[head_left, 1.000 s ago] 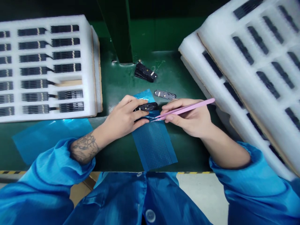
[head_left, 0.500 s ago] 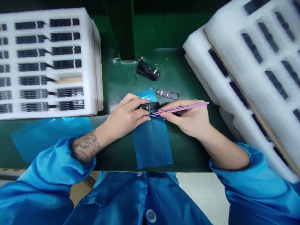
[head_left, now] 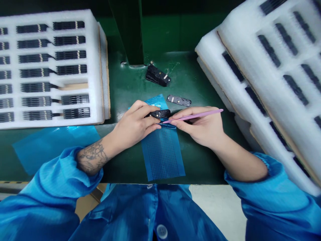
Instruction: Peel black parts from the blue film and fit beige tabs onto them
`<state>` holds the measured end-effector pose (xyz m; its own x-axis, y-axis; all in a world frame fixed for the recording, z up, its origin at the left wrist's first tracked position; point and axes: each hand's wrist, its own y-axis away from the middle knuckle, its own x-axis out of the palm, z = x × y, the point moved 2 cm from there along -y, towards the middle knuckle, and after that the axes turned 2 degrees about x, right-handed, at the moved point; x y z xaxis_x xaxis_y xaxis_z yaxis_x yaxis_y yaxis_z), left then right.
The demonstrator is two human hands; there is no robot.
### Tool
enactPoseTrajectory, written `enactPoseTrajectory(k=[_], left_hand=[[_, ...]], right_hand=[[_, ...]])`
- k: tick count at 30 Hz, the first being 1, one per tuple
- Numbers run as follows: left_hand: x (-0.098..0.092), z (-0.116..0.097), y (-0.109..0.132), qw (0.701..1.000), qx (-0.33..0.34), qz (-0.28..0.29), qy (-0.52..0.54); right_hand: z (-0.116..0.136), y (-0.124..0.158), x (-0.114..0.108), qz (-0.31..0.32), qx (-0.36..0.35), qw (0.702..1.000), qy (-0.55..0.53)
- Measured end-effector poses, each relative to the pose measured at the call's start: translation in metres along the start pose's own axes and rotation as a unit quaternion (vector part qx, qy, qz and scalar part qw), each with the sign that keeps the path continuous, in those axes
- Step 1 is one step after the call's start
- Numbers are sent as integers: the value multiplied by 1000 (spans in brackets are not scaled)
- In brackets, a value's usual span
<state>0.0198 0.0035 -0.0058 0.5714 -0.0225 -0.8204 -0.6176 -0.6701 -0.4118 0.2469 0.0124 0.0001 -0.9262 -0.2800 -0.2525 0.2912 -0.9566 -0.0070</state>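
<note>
Since the earlier frames, the **pink tweezers** (head_left: 198, 116) have been lowered to a flatter angle, and their tips have been brought in just below the **black plastic part** (head_left: 160, 113).

From the head view, the black plastic part is held above the far end of the **blue perforated film** (head_left: 163, 154) by the **left hand** (head_left: 132, 122), its fingers and thumb closed around it. The tweezers are pinched between the thumb and fingers of the **right hand** (head_left: 198, 127), with the tips close together at a curled blue flap beside the part; whether the flap is gripped cannot be told.

A **stack of black parts** (head_left: 157, 75) and a **single grey-and-black part** (head_left: 179, 100) lie on the **green workbench** (head_left: 120, 167) beyond the hands. A **white foam tray** (head_left: 96, 67) of black strips sits at far left, and **stacked foam trays** (head_left: 208, 57) are tilted at right. A **loose blue film sheet** (head_left: 50, 147) lies at near left, partly under the **left blue sleeve** (head_left: 60, 177).
</note>
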Motion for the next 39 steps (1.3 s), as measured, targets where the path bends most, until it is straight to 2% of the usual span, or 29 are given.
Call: enactPoseTrajectory(k=[13, 21, 23, 26, 31, 39], left_hand=[[0, 1, 0, 1000, -6, 13, 3], [-1, -1, -1, 1000, 3, 3, 3], [-1, -1, -1, 1000, 0, 7, 3], [-1, 0, 0, 1000, -4, 20, 0], [-3, -1, 0, 1000, 7, 11, -1], [-3, -2, -2, 1000, 4, 14, 2]], right_hand=[[1, 0, 0, -1, 5, 1000, 6], [1, 0, 0, 6, -3, 1000, 9], [1, 0, 0, -8, 5, 1000, 8], [1, -3, -3, -61, 22, 998, -20], [-1, -6, -7, -130, 27, 989, -71], [-1, -5, -4, -135, 35, 989, -54]])
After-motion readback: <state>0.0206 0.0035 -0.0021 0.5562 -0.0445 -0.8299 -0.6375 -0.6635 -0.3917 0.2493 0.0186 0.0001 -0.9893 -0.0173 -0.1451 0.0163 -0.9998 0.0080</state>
